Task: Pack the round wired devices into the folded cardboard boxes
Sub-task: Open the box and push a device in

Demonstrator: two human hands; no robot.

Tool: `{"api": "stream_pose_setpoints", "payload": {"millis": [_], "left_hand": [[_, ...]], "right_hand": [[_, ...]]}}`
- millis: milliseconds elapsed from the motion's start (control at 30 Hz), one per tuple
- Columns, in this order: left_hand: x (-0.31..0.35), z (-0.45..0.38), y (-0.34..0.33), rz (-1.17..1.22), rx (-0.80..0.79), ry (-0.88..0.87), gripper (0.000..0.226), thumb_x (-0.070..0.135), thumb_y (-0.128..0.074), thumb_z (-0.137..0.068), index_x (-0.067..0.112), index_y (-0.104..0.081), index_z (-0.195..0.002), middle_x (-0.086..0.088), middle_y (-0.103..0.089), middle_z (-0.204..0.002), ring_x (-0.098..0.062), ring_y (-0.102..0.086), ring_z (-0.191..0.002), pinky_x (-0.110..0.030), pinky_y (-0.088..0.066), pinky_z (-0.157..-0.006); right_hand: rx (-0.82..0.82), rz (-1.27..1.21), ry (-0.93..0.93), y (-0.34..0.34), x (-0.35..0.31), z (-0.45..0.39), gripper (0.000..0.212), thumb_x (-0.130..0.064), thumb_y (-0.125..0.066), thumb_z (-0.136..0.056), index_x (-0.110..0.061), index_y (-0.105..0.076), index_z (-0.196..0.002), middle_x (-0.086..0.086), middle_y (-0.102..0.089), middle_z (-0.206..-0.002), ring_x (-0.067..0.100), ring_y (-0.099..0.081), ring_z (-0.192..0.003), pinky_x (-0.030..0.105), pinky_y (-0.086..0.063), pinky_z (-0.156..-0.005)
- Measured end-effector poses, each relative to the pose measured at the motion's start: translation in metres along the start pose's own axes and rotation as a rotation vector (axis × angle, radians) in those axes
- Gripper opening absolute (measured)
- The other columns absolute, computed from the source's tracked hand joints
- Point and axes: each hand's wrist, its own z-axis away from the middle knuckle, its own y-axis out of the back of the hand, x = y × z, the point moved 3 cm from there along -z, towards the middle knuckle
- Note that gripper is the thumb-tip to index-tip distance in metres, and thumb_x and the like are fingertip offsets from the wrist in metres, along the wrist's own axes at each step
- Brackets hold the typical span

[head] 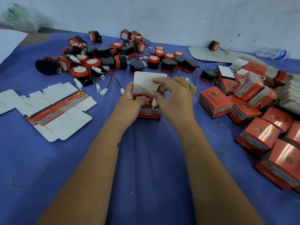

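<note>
1. The left hand (pixel 129 96) grips the left side of an open box (pixel 148 113) at the table's middle, thumb pressing on a round device (pixel 142 99) already seated inside. The right hand (pixel 173 96) pinches that device's wire (pixel 159 87) between curled fingers, feeding it in; its white connector (pixel 154 103) stands by the device. The lid flap (pixel 149 80) is up, so closing remains.
2. Near right, a heap of closed boxes (pixel 253 109) suggests many are packed.
3. Left, an unfolded carton (pixel 53 109) lies flat on the blue table (pixel 146 159).
4. Farther off, a large pile of loose devices (pixel 113 57) waits, one stray device (pixel 213 45) far right. In my judgement the job is roughly midway.
</note>
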Motion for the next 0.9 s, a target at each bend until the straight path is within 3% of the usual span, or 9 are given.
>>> {"api": "stream_pose_setpoints", "payload": {"millis": [100,200,300,367,433,500,600,767,900], "left_hand": [[-0.001,0.000,0.000,-0.001,0.008,0.010,0.033,0.009,-0.059,-0.093,0.039,-0.054,-0.107,0.012,-0.068,-0.100,0.001,-0.067,-0.085,-0.014,-0.051,-0.066],[-0.001,0.000,0.000,-0.019,0.004,0.018,0.035,0.011,-0.058,-0.094,0.040,-0.052,-0.113,0.013,-0.066,-0.105,0.000,-0.064,-0.092,-0.016,-0.049,-0.073],[-0.001,0.000,-0.001,-0.061,-0.062,0.008,0.035,0.014,-0.056,-0.097,0.036,-0.048,-0.123,0.011,-0.064,-0.111,-0.005,-0.062,-0.102,-0.024,-0.051,-0.085],[0.001,0.001,-0.001,-0.079,-0.087,-0.009,0.034,0.014,-0.054,-0.098,0.033,-0.047,-0.125,0.011,-0.064,-0.110,-0.008,-0.062,-0.105,-0.028,-0.051,-0.090],[0.002,0.001,-0.001,-0.081,-0.092,-0.032,0.034,0.014,-0.054,-0.098,0.031,-0.046,-0.127,0.016,-0.064,-0.105,-0.004,-0.063,-0.102,-0.025,-0.052,-0.088],[0.002,0.002,-0.002,-0.082,-0.081,-0.045,0.036,0.015,-0.054,-0.099,0.031,-0.046,-0.129,0.020,-0.064,-0.105,0.002,-0.063,-0.099,-0.018,-0.052,-0.084],[0.000,0.001,-0.003,-0.040,0.008,-0.038,0.039,0.010,-0.056,-0.096,0.029,-0.047,-0.129,0.013,-0.064,-0.111,-0.002,-0.063,-0.100,-0.020,-0.052,-0.084],[-0.002,0.002,-0.002,-0.038,0.197,-0.057,0.043,0.010,-0.063,-0.090,0.032,-0.047,-0.123,0.016,-0.062,-0.103,0.015,-0.060,-0.078,-0.005,-0.045,-0.061],[0.002,0.003,-0.006,-0.044,0.123,-0.053,0.035,0.010,-0.054,-0.094,0.025,-0.057,-0.125,0.011,-0.069,-0.109,0.002,-0.065,-0.095,-0.014,-0.051,-0.075]], "right_hand": [[0.091,0.054,0.074,0.001,0.002,0.001,0.032,-0.017,-0.075,-0.081,-0.020,-0.067,-0.112,-0.012,-0.061,-0.077,-0.011,-0.025,-0.092,0.032,-0.026,-0.100],[0.203,-0.106,-0.033,0.005,0.006,0.000,0.025,-0.018,-0.074,-0.082,-0.026,-0.067,-0.105,-0.023,-0.058,-0.072,-0.019,-0.034,-0.100,0.026,-0.024,-0.100],[0.260,-0.183,-0.085,0.001,0.002,0.001,0.020,-0.017,-0.075,-0.080,-0.027,-0.068,-0.097,-0.027,-0.054,-0.074,-0.002,-0.051,-0.104,0.023,-0.024,-0.103],[0.254,-0.122,-0.062,-0.004,-0.002,0.002,0.019,-0.017,-0.076,-0.080,-0.025,-0.071,-0.096,-0.020,-0.055,-0.081,-0.009,-0.043,-0.111,0.023,-0.023,-0.102],[0.246,0.006,0.028,-0.009,-0.008,0.004,0.020,-0.012,-0.077,-0.076,-0.019,-0.074,-0.094,-0.014,-0.058,-0.078,-0.017,-0.032,-0.105,0.038,-0.031,-0.098],[0.245,0.173,0.139,-0.012,-0.012,0.006,0.024,-0.008,-0.079,-0.069,-0.015,-0.075,-0.091,0.002,-0.068,-0.076,0.007,-0.038,-0.102,0.050,-0.039,-0.091],[0.091,0.280,0.140,-0.014,-0.006,0.004,0.022,-0.014,-0.075,-0.075,-0.012,-0.074,-0.097,0.005,-0.071,-0.087,0.026,-0.052,-0.107,0.039,-0.024,-0.099],[0.008,0.090,0.073,-0.005,0.005,0.000,0.013,-0.016,-0.076,-0.081,-0.003,-0.075,-0.078,0.001,-0.051,-0.093,0.023,-0.047,-0.096,0.028,-0.038,-0.082],[-0.112,-0.032,0.135,-0.012,-0.001,0.002,0.010,-0.007,-0.068,-0.086,-0.004,-0.077,-0.091,0.003,-0.058,-0.092,0.024,-0.055,-0.094,0.030,-0.045,-0.080]]}}
